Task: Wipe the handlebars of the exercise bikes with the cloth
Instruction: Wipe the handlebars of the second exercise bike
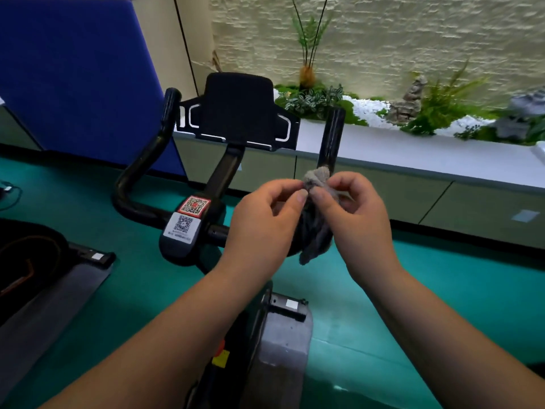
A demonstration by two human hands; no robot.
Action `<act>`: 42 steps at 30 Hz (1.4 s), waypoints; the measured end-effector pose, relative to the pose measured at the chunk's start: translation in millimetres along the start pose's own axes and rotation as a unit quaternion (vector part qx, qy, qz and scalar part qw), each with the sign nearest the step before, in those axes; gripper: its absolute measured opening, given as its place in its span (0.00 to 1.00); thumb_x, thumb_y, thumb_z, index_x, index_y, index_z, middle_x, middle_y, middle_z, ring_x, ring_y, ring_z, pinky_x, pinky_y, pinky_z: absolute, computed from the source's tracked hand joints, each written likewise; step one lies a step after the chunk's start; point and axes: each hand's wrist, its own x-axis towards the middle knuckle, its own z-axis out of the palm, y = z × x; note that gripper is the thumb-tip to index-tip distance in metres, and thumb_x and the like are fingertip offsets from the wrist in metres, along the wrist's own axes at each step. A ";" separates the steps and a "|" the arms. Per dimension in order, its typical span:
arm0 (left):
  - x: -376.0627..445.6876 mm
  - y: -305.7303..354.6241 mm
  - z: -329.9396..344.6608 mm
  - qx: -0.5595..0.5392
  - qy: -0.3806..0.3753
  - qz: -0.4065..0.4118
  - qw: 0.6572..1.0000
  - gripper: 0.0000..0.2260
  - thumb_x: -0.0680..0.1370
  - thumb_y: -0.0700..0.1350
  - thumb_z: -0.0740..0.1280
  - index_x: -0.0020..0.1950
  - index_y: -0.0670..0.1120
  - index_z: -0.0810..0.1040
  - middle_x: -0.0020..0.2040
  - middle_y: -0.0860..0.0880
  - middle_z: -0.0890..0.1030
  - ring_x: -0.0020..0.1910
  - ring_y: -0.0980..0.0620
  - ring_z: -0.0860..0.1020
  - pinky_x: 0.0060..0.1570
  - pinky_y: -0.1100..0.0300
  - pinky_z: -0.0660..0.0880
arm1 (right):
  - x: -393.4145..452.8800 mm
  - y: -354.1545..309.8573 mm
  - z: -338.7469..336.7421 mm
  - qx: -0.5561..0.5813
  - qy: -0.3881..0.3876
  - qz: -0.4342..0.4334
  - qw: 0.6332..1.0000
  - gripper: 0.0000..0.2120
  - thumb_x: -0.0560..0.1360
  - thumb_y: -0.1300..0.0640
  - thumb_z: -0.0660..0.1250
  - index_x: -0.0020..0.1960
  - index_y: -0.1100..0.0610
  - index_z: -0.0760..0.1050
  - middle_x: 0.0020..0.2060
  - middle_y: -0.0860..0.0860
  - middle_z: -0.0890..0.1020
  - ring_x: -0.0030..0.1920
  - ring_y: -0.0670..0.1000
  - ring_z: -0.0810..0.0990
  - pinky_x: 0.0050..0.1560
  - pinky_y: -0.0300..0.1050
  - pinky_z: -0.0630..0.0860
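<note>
A black exercise bike stands in front of me, its handlebar (pixel 141 175) curving up on the left and a straight right grip (pixel 333 137) rising behind my hands. A black tablet holder (pixel 239 107) sits between the bars. A grey cloth (pixel 317 228) hangs bunched between my hands, just in front of the lower part of the right bar. My left hand (pixel 265 222) pinches the cloth's top with thumb and forefinger. My right hand (pixel 356 214) pinches the same top edge from the other side.
QR code stickers (pixel 188 216) mark the bike's stem. The grey frame of the bike (pixel 283 343) lies below my arms. Another machine (pixel 35 267) stands at the left on the green floor. A blue partition (pixel 76 75) and a white planter ledge (pixel 413 149) lie behind.
</note>
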 end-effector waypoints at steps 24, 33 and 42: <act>131.1 -13.8 46.5 0.104 0.048 0.077 0.990 0.18 0.74 0.44 0.72 0.64 0.50 0.78 0.55 0.56 0.79 0.53 0.62 0.77 0.56 0.65 0.74 | 141.0 40.0 -50.9 -0.076 0.040 0.071 0.994 0.15 0.78 0.64 0.61 0.58 0.48 0.76 0.50 0.46 0.80 0.53 0.48 0.80 0.59 0.51 0.78; 185.3 -13.7 90.0 0.314 0.070 0.212 0.923 0.20 0.75 0.42 0.68 0.67 0.44 0.75 0.56 0.46 0.79 0.55 0.47 0.76 0.56 0.55 0.73 | 202.1 57.2 -51.6 -0.052 -0.061 0.055 0.995 0.17 0.79 0.64 0.60 0.62 0.47 0.75 0.56 0.46 0.82 0.56 0.44 0.80 0.57 0.45 0.77; 161.0 -35.8 95.7 0.338 0.054 0.264 0.902 0.14 0.76 0.40 0.65 0.61 0.42 0.79 0.49 0.43 0.80 0.46 0.43 0.78 0.42 0.49 0.78 | 214.6 63.2 -56.8 -0.018 -0.069 0.058 0.996 0.21 0.77 0.71 0.59 0.58 0.50 0.79 0.50 0.48 0.84 0.49 0.44 0.83 0.50 0.38 0.79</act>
